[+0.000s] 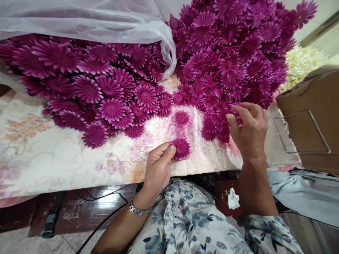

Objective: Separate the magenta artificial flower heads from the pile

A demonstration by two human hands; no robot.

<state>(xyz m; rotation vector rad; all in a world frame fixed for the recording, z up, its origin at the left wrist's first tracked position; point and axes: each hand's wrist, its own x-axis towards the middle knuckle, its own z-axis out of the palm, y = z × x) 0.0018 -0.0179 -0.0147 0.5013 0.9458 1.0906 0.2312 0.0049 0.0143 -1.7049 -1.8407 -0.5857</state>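
Across the floral-patterned surface (66, 162) lie a left heap (106, 88) and right heap (230, 60) of purple flowers. By the latter, the right hand (250, 128) bends its fingers, grip unclear; nearer the front edge, the left hand (159, 164) pinches one flower (182, 149).

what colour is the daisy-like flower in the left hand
Magenta-purple; the daisy-like flower in the left hand shows best in the head view.
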